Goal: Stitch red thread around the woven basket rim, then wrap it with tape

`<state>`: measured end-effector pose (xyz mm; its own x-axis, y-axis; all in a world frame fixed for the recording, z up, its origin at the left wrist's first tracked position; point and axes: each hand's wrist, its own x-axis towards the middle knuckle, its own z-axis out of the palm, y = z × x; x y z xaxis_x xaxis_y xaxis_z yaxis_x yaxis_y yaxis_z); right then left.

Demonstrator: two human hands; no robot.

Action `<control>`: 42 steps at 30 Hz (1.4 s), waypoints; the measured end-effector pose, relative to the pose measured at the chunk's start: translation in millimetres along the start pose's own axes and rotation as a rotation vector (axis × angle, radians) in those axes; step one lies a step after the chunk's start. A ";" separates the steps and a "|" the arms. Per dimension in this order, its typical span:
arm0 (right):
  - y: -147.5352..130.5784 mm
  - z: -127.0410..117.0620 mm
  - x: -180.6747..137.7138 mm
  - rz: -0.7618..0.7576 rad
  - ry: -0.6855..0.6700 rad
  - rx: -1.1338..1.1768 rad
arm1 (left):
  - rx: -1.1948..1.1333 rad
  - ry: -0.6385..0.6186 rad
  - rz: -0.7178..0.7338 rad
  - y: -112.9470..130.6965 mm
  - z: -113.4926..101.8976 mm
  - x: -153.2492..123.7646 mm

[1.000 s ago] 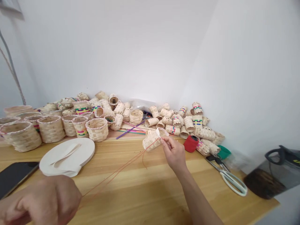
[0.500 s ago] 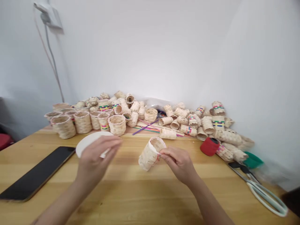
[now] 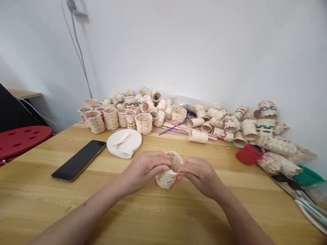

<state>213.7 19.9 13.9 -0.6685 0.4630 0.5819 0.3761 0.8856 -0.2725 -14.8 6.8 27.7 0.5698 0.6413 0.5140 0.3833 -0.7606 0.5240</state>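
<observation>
A small woven bamboo basket (image 3: pixel 166 180) is between my hands above the table, its mouth tilted up. Red-and-white thread wraps its rim, and a loose red thread shows by my right fingers. My left hand (image 3: pixel 146 168) closes on the left side of the rim, thumb outside and fingers over the edge. My right hand (image 3: pixel 200 175) pinches the right side of the rim, where the red thread is. The fingertips of both hands partly cover the rim.
A roll of white tape (image 3: pixel 134 137) and a black phone (image 3: pixel 79 161) lie left. Finished-rim baskets (image 3: pixel 111 119) stand behind, with a pile of woven pieces (image 3: pixel 217 122) along the wall. At right are a red pouch-like thing (image 3: pixel 249 154) and scissors (image 3: pixel 310 211). A red stool (image 3: pixel 22 139) stands left.
My left hand has come from beside the tape roll to the basket and taken hold of its rim. The basket is more upright. The view has turned left.
</observation>
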 end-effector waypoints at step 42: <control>2.2 7.0 -4.3 0.066 -0.050 0.059 | -0.211 0.021 -0.192 9.6 14.1 0.8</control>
<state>212.9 20.1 5.4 -0.6754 0.5202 0.5227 0.3827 0.8531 -0.3547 -0.5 -1.5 23.6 0.4855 0.7749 0.4046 0.3215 -0.5887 0.7417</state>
